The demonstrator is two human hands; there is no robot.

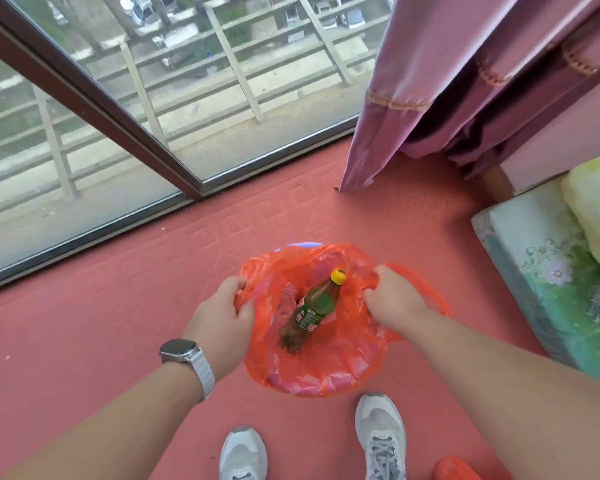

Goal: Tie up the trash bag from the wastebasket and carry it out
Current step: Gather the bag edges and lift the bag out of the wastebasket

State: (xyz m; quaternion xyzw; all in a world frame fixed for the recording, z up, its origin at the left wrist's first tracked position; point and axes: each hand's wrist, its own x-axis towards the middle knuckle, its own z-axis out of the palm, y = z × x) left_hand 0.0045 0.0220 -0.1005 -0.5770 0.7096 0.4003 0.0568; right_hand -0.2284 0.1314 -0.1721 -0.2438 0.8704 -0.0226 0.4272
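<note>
An orange-red plastic trash bag [340,358] stands open on the red carpet in front of my feet. It covers a wastebasket of which only a blue sliver of rim [298,244] shows at the far side. Inside the bag lies a tilted brown bottle [312,310] with a green label and yellow cap, plus some pinkish rubbish. My left hand [222,317], with a watch on its wrist, grips the bag's left edge. My right hand [392,299] grips the bag's right edge.
A large glass sliding door [125,126] with a dark frame runs along the left and far side. A pink curtain [430,88] hangs at the far right. A floral mattress [551,282] lies to the right. A red object [454,469] sits by my right shoe.
</note>
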